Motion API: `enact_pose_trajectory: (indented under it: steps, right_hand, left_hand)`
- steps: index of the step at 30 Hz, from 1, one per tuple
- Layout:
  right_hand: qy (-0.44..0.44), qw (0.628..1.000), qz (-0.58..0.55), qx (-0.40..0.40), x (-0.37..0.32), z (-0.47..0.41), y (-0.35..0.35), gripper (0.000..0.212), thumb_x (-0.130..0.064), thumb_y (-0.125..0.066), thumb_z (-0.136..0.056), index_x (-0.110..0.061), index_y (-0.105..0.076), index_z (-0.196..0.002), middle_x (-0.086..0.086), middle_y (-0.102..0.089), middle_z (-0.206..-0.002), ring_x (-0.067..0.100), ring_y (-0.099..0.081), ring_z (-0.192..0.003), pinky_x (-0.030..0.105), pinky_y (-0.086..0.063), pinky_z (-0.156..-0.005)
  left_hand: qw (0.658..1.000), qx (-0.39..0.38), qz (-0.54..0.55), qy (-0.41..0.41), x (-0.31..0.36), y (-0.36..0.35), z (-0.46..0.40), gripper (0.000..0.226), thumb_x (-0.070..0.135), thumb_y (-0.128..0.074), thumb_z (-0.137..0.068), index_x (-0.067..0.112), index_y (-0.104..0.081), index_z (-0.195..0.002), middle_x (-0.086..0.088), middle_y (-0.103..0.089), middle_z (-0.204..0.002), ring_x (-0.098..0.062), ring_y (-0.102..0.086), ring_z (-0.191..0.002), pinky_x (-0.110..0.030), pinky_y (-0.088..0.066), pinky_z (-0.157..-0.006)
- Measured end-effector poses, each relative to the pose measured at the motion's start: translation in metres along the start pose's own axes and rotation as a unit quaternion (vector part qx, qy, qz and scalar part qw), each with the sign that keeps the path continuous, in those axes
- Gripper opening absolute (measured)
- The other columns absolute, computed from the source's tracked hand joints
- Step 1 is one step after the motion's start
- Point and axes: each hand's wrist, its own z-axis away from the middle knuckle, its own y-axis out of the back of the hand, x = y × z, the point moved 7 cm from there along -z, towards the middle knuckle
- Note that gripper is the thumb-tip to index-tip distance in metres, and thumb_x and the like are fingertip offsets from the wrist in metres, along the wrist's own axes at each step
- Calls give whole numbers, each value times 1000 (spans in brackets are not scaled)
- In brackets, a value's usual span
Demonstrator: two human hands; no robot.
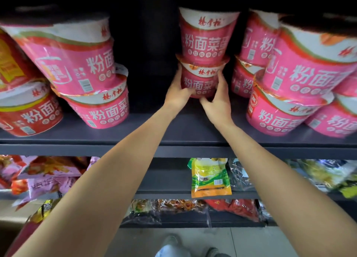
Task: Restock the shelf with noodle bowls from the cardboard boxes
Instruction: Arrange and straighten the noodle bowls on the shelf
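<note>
Two stacked noodle bowls, upper bowl [206, 36] on lower bowl [201, 81], sit at the centre back of the shelf [183, 135]. The left hand [178, 92] and right hand [218, 100] flank the lower bowl. Further bowl stacks stand left [77, 63] and right [301, 79]. Snack packets [210, 177] lie on the shelves below.

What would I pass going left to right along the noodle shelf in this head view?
Red bowl → tilted pink two-bowl stack → dark gap → middle stack, held by left hand and right hand → right-side pink stacks.
</note>
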Motion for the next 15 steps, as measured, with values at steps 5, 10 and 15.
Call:
enact_pose_trajectory:
  steps: [5,10,15]
  right_hand:
    - [-8,1000,-3,25,0,-1,4,86,-6,-65,-82,-15,-16,-152,7,-23,-156,17,-28,-142,16,-24,-104]
    - [-8,999,-2,35,-1,-2,7,82,-4,-65,-81,-14,-21,-150,8,-28,-152,16,-33,-138,14,-28,-102]
    - [-35,997,-42,48,0,-6,13,72,-6,-62,-78,-19,-32,-142,2,-35,-143,20,-41,-132,40,-40,-109]
  left_hand:
    - [1000,-16,-5,8,0,-2,-10,84,1,-59,-85,26,-15,-152,0,-43,-146,-7,-40,-126,-23,-34,-100]
    - [1000,-9,-18,1,2,-5,-17,83,1,-60,-85,25,-18,-152,-1,-43,-146,-8,-43,-125,-21,-37,-96]
    - [1000,-7,-22,1,2,-3,-18,79,7,-60,-87,25,-18,-152,-3,-30,-153,-19,-36,-137,-31,-34,-110]
